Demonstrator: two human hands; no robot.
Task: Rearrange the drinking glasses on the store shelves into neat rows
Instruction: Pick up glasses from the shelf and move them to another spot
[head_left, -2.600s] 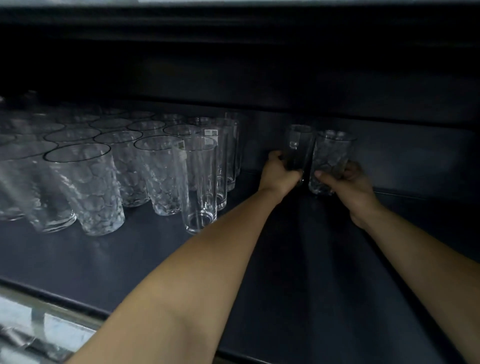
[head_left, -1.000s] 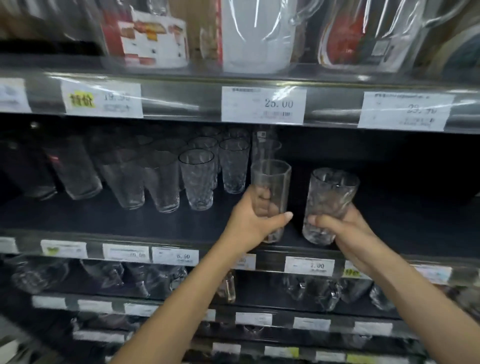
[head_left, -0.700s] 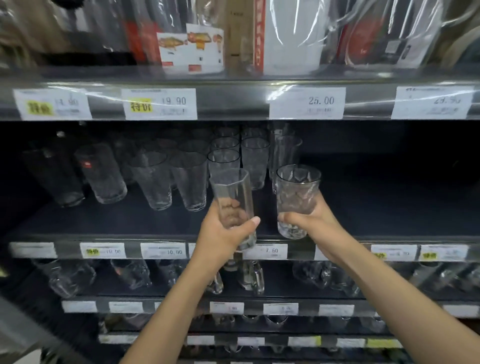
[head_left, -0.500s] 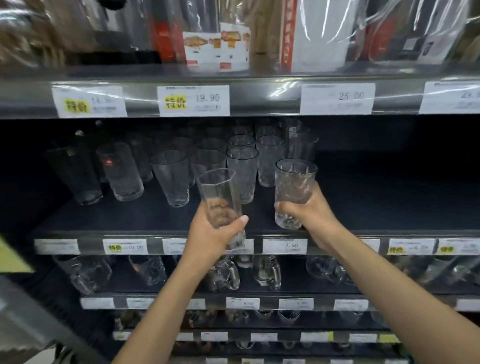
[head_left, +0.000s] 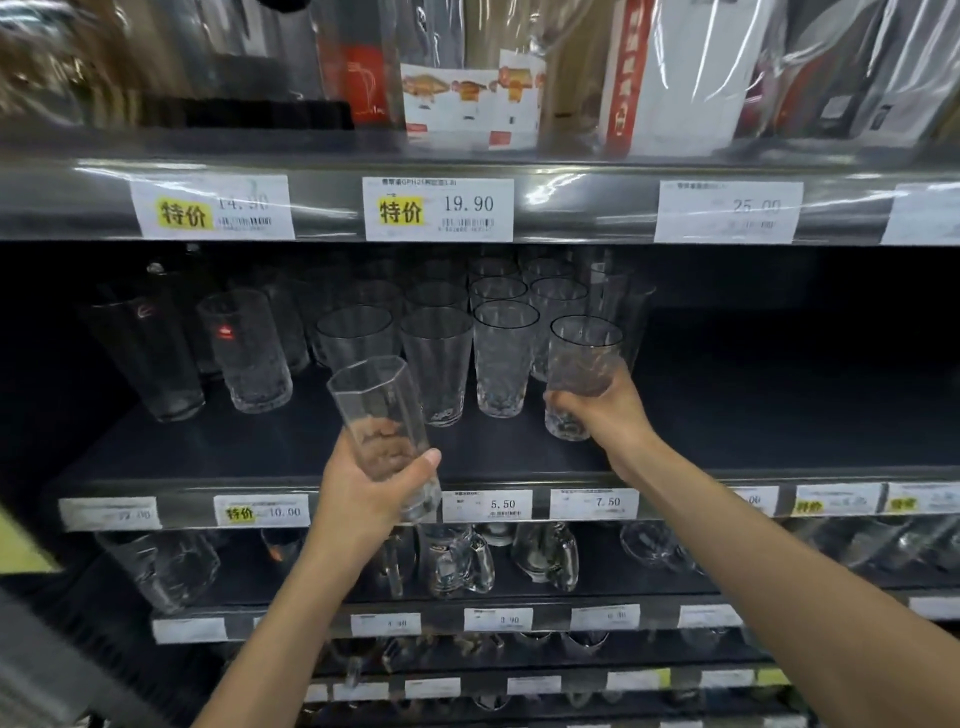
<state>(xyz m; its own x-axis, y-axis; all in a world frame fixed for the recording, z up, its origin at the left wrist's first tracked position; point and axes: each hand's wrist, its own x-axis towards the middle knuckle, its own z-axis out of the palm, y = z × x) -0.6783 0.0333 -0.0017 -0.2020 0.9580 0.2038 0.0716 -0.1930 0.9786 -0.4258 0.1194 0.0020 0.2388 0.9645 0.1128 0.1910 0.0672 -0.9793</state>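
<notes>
My left hand (head_left: 363, 499) grips a tall faceted clear glass (head_left: 376, 405), tilted a little left, in the air before the front edge of the dark middle shelf (head_left: 260, 452). My right hand (head_left: 605, 410) grips a shorter patterned glass (head_left: 582, 364) at the right end of the front row, just above or on the shelf; which one I cannot tell. Several clear glasses (head_left: 439, 358) stand in rows on the shelf behind both hands. Two taller glasses (head_left: 249, 353) stand apart at the left.
The right half of the middle shelf (head_left: 779, 395) is bare and dark. Price labels (head_left: 488, 505) line the shelf edges. Wrapped boxes and jugs (head_left: 675, 78) fill the shelf above. Glass mugs (head_left: 457, 564) stand on the shelf below, with more glassware lower down.
Both hands pulled the two glasses from the back of the shelf toward its front. The view drew back and shifted left, and both glasses moved left toward the rows.
</notes>
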